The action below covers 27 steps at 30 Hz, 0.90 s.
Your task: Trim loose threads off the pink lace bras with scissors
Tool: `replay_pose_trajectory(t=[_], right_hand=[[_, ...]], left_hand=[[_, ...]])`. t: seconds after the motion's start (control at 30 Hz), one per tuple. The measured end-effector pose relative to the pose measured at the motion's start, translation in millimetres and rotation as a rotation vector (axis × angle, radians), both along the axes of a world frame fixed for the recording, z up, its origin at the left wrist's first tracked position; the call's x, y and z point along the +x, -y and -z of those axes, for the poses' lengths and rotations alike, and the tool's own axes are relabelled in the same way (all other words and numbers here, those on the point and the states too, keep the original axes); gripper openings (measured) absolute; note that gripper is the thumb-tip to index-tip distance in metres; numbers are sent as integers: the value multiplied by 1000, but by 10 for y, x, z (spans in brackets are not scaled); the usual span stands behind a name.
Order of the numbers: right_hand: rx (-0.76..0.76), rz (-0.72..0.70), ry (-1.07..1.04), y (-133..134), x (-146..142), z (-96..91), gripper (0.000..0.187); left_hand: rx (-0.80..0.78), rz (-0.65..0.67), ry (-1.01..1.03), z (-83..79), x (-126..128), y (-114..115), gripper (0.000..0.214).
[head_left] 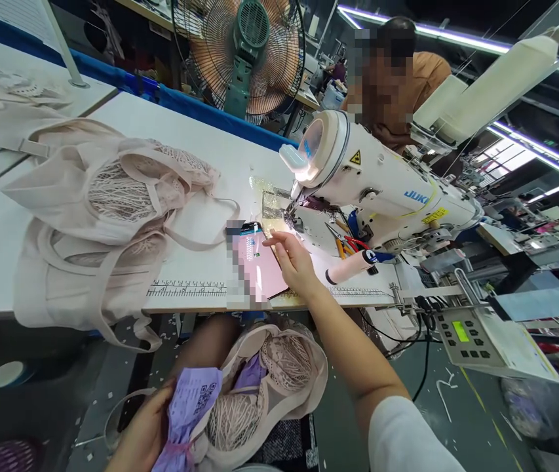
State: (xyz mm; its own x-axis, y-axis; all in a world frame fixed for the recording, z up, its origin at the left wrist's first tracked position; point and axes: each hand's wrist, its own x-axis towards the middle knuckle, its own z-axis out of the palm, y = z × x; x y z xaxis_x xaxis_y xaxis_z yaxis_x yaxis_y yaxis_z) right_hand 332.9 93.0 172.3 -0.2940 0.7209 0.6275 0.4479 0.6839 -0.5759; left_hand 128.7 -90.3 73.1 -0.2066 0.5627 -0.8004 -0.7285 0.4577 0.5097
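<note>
The half-curled right hand (295, 260) grips nothing visible, fingertips (266, 242) over the phone (269, 278) at its nine o'clock; touch lightly. The left hand (149, 419), at the view's seven o'clock, is closed around the purple label (188, 396); best leave its printed code (205, 396) uncovered.

The phone screen (270, 267) looks glossy, the label (194, 391) matt paper, the lap garment (286, 364) textured lacy cloth
</note>
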Motion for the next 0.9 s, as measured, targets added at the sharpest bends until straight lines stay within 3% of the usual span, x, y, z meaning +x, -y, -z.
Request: replay_pose_trajectory(t=[0.23, 0.53, 0.63, 0.77, 0.9], right_hand=[[81, -80, -5, 5, 2, 75, 19], [62, -235, 195, 46, 0, 37, 26], [61, -206, 41, 63, 29, 34, 28], [-15, -29, -275, 169, 105, 109, 29], [-84, 78, -403, 395, 174, 245, 26]], left_hand=[[-7, 11, 17, 186, -22, -28, 28], [-29, 30, -51, 146, -26, -94, 28], [-11, 36, -60, 167, -26, -86, 33], [5, 20, -35, 179, -4, -72, 33], [-61, -3, 33, 91, 39, -90, 27]])
